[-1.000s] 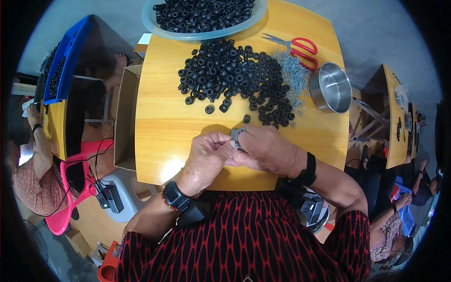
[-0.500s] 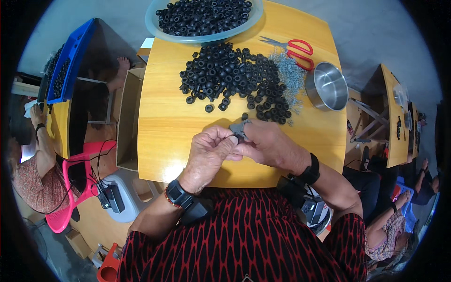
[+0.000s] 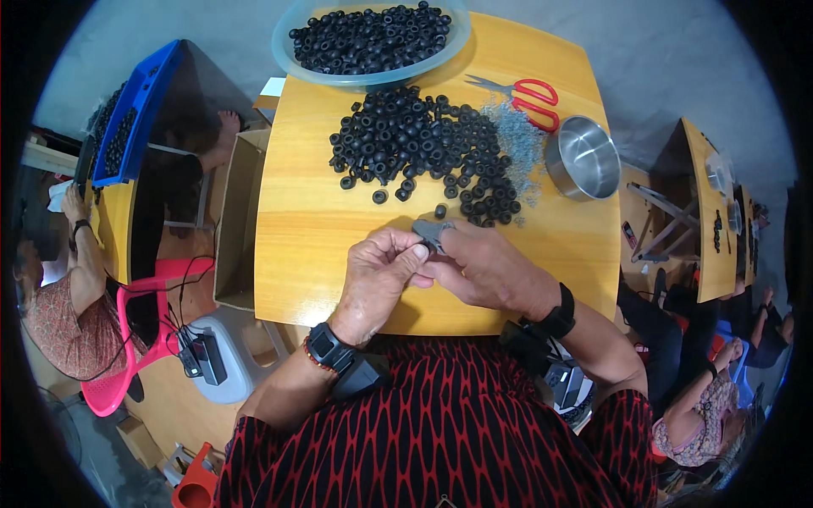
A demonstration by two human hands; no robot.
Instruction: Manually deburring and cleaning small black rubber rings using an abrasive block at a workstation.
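Note:
My left hand and my right hand meet over the near part of the yellow table, fingers closed together. Between the right fingertips shows a small flat grey piece, whose kind I cannot make out. The left thumb and fingers pinch at its lower end, on something dark and mostly hidden. Just beyond my fingers lies a single black ring-shaped part. Farther out spreads a pile of the same black parts. Grey scraps lie along its right side.
A translucent tub full of black parts stands at the far edge. Red-handled scissors and a steel bowl sit at the right. Left of the table are a cardboard box and a pink chair. Other people sit on both sides.
The view has shifted slightly. The grey piece between my fingers has turned a little and shows more of its flat side. Both hands stay together in nearly the same spot.

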